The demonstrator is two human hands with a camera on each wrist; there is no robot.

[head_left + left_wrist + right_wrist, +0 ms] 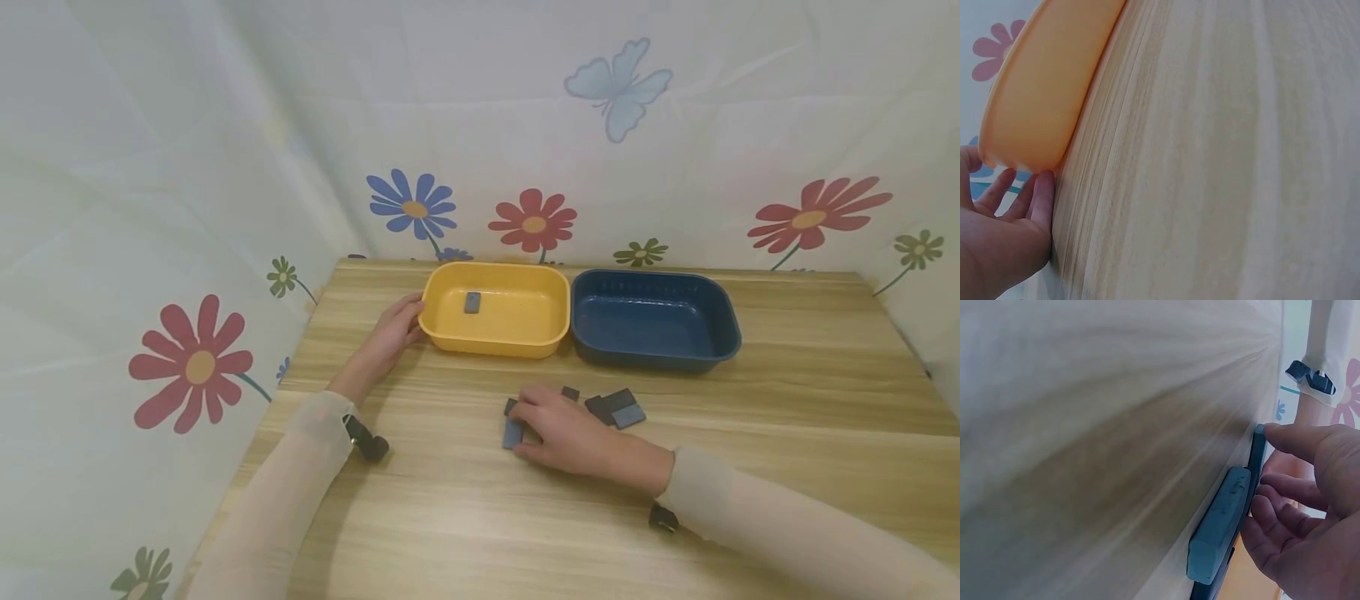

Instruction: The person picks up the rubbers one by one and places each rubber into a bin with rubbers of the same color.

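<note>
My left hand (393,329) rests its fingers against the left end of a yellow tub (495,343); in the left wrist view the fingertips (1041,187) meet the end wall. One small grey block (472,302) lies inside the tub. On the table in front of the tubs, my right hand (566,429) pinches a flat blue-grey block (512,434) between thumb and fingers, with a dark block (510,407) at its far end. The right wrist view shows the thumb on the tip of a bluish block (1259,440); a thicker blue block (1219,525) lies beside it.
A dark blue tub (652,329) stands against the yellow one's right side. Right of my right hand are several dark blocks (619,400) and a blue-grey block (628,416). Another dark block (570,392) lies just beyond the hand. A flowered cloth (480,125) hangs behind the wooden table.
</note>
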